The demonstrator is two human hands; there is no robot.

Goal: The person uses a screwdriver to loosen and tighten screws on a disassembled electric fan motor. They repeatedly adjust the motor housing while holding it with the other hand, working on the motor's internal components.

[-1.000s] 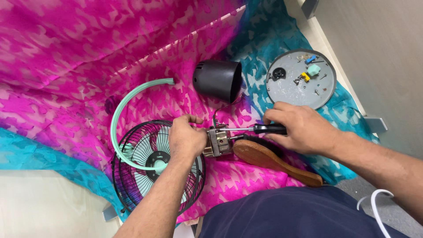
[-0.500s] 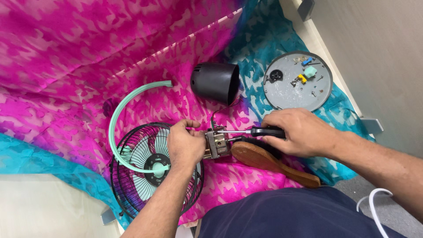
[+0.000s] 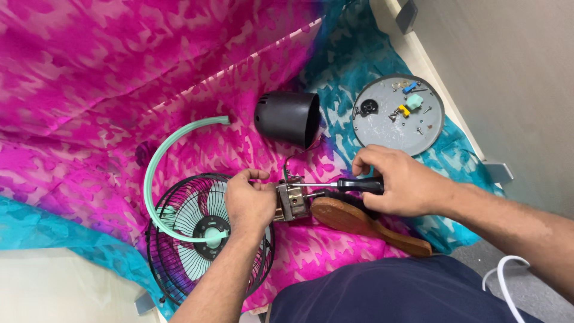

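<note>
Your left hand (image 3: 250,200) is wrapped around the small metal fan motor (image 3: 292,201), fingers closed on it, right at the near middle of the pink and teal cloth (image 3: 107,72). Your right hand (image 3: 399,179) grips a black-handled screwdriver (image 3: 350,185), with its shaft running left into the motor. Just near of that lies a wooden handle piece (image 3: 365,224). The black fan grille (image 3: 191,251) sits to the left under your wrist, with a mint ring (image 3: 164,161) looping over it. Farther off there's a black motor cover (image 3: 288,118) and a grey round plate (image 3: 397,115) holding screws and small bits.
</note>
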